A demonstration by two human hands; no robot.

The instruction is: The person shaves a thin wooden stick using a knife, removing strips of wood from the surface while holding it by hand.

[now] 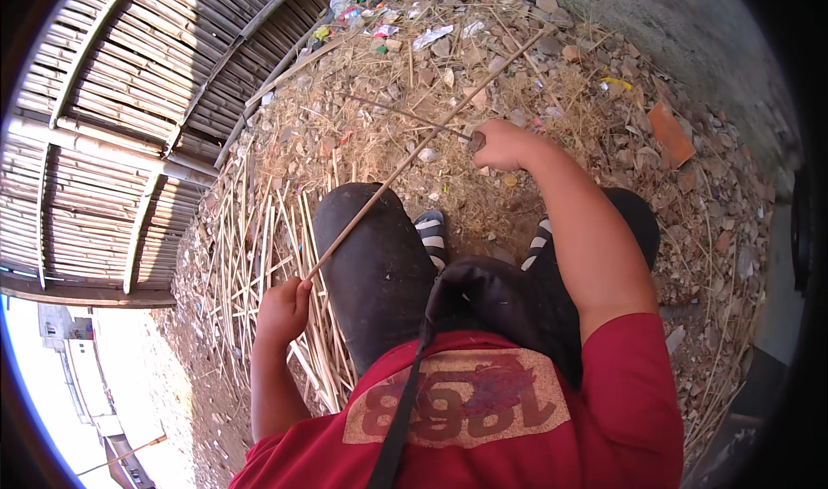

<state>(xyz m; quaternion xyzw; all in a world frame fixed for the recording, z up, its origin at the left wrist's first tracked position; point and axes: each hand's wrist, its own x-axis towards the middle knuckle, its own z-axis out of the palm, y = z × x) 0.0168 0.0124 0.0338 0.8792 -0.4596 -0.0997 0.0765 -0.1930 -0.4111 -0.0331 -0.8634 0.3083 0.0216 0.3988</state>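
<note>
My left hand (282,310) is closed around the near end of a long thin wooden or bamboo stick (379,196). The stick slants over my left knee, its far end over the rubble. In front of my right knee, my right hand (507,147) grips the short wooden handle (475,141) of a knife. Its long narrow dark blade (388,108) points left and crosses the stick around mid-length. Whether blade and stick touch, I cannot tell. Pale split sticks (259,247) lie in a loose heap beside my left leg.
A bamboo slat wall (129,66) rises on the left, a grey wall (690,32) at the far right. Broken stones, dry straw and litter (379,30) cover the ground. A reddish tile piece (670,135) lies at right. A striped sandal (431,235) shows between my knees.
</note>
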